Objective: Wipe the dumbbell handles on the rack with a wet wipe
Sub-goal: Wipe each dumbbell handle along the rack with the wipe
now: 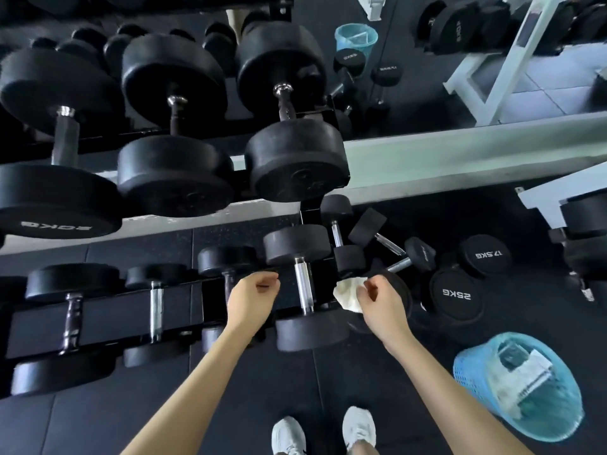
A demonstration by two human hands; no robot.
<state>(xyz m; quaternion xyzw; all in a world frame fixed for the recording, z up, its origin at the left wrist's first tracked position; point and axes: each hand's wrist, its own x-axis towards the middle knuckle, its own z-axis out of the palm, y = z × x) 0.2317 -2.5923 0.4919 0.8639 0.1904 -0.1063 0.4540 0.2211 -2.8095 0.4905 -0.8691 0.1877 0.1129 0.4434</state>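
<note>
The right hand point(381, 300) pinches a crumpled white wet wipe point(346, 295) between the thumb and curled fingers. The wipe bunches out to the left of the knuckles and hangs in the air, just right of the rack's end and touching no handle. The left hand point(253, 297) is held up with its fingers curled in towards the palm, and nothing can be seen in it. It sits in front of the lower tier of the rack point(108, 313), covering part of a small dumbbell point(226, 259) whose chrome handle runs down behind the wrist. I cannot tell whether the hand touches that handle.

Between the two hands lies the end dumbbell point(303, 287) of the lower tier, its bright chrome handle bare and clear of both hands. Further left on the same tier are more dumbbells with a chrome and a dark handle.

The upper tier carries much larger black dumbbells point(174, 126). Right of the rack, loose dumbbells lie on the dark floor point(98, 421), two marked 25KG point(456, 295) and 17.5KG point(486, 254). A blue mesh basket point(466, 372) with a plastic liner stands near the right forearm. White shoes point(358, 425) show at the bottom edge.
</note>
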